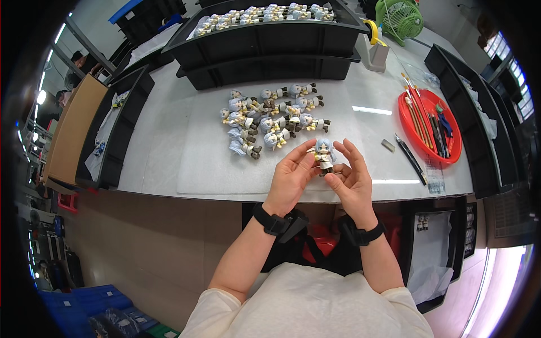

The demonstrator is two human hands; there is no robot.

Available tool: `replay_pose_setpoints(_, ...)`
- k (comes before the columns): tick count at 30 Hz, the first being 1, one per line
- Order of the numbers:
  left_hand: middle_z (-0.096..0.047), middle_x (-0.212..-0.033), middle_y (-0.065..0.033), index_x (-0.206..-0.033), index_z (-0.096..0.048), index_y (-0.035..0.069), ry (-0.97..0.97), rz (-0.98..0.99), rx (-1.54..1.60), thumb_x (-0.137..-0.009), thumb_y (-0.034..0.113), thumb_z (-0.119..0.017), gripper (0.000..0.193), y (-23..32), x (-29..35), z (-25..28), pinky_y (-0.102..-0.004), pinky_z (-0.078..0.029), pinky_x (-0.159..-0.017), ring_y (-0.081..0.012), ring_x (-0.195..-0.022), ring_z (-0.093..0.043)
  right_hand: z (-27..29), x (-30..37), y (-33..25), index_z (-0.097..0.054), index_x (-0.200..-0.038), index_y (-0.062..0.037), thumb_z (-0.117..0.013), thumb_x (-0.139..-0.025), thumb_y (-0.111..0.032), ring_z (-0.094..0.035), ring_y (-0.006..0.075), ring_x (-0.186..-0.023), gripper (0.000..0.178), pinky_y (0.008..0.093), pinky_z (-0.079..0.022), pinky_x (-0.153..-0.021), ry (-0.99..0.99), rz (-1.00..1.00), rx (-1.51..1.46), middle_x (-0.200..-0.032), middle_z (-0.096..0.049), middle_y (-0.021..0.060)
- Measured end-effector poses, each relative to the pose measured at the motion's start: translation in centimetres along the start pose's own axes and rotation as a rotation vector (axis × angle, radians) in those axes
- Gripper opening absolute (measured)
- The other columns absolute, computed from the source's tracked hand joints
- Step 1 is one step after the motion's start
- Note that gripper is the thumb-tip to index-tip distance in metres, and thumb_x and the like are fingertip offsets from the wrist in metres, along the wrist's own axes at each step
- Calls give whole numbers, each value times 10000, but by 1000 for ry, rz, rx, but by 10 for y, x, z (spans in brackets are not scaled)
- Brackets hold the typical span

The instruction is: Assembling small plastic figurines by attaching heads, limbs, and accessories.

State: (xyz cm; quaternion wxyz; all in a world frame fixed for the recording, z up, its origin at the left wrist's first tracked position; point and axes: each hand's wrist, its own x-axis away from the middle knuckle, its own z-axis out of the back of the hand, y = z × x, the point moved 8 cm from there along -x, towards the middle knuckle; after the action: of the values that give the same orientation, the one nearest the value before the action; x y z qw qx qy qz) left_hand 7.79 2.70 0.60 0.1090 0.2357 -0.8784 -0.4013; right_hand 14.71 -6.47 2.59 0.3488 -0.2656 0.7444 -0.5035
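Head view: I see one pale-haired figurine point(324, 157) over the table point(205, 176); other figurines point(275, 139) lie beyond, before stacked black trays point(265, 56). My left hand point(291, 179) and right hand point(356, 185) clasp it lightly, right index finger spread.

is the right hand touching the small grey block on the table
Apart. The head view shows a strip of white tabletop between the right hand and the grey block.

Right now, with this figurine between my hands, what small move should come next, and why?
Perhaps turn the figurine slightly: it stands upright with its front toward you, so its back is hidden, and your left hand and right hand are both already at it.
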Motion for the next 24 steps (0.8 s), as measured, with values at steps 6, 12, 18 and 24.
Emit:
replay_pose_setpoints(6, -527, -1089, -90, -1228, -391, 0, -28, -12, 32, -900, 109, -423, 347, -1, -1, 0, -284, -440, -828, -146, -964, -525, 0, 0, 2, -272, -1297, -28, -634, -739, 22, -484, 89, -839, 667, 201, -469, -698, 7, -23, -22, -1252, -364, 138)
replay_pose_setpoints(12, -514, -1108, -98, -1230, -393, 16, -21, 0, 11, -906, 130, -403, 343, -2, -1, 3, -301, -428, -859, -166, -994, -516, 1, 0, 4, -275, -1296, -29, -646, -735, 7, -479, 88, -847, 674, 201, -465, -697, 1, -28, 1, -1252, -365, 138)
replay_pose_setpoints(18, -502, -1124, -109, -1239, -372, 13, -17, 1, 38, -907, 111, -383, 346, -3, -1, 4, -320, -428, -882, -188, -1014, -513, 1, 2, 5, -285, -1287, -30, -651, -733, 3, -499, 99, -843, 664, 203, -465, -701, 31, -52, -6, -1080, -426, 75)
replay_pose_setpoints(24, -512, -1091, -93, -1261, -355, 36, -31, -20, 51, -890, 32, -380, 372, 0, -1, 1, -297, -449, -855, -166, -986, -525, 1, 3, 8, -292, -1282, -36, -651, -736, 0, -515, 101, -821, 655, 204, -462, -708, 26, -79, -39, -954, -439, 47)
